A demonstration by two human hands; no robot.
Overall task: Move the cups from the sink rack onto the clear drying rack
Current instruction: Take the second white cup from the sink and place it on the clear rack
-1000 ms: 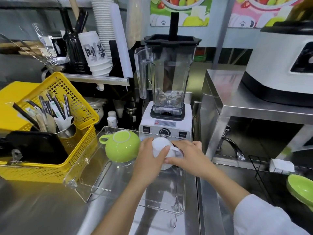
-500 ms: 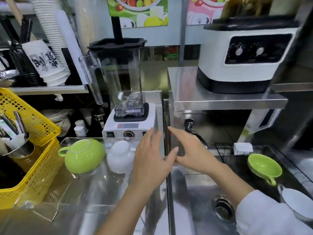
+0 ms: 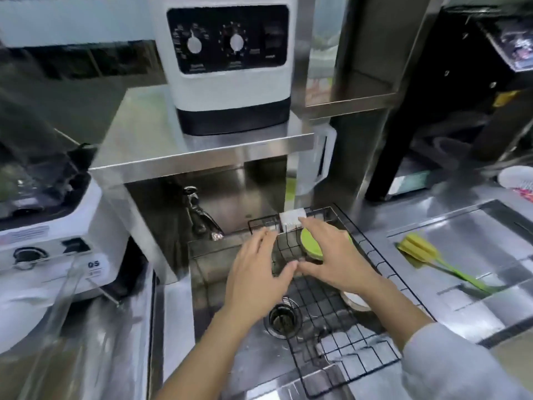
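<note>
A black wire sink rack (image 3: 350, 330) lies across the right half of the sink. In its far end a green cup (image 3: 310, 245) rests on its side. My right hand (image 3: 337, 261) is spread over that cup, fingers apart, thumb just below it; whether it touches the cup I cannot tell. A white cup (image 3: 354, 302) sits in the rack, mostly hidden under my right wrist. My left hand (image 3: 259, 272) hovers open at the rack's left edge, holding nothing. A blurred edge of the clear drying rack (image 3: 62, 298) shows at far left.
A faucet (image 3: 200, 219) and a drain (image 3: 284, 316) sit left of the rack. A steel shelf (image 3: 173, 151) with a white appliance (image 3: 230, 67) overhangs the sink. A blender base (image 3: 43, 249) stands at left. A green-handled brush (image 3: 427, 255) lies on the right counter.
Both hands let go of the white cup on the clear rack and swung right to the sink rack. My view turned right with them; my right hand now covers the green cup.
</note>
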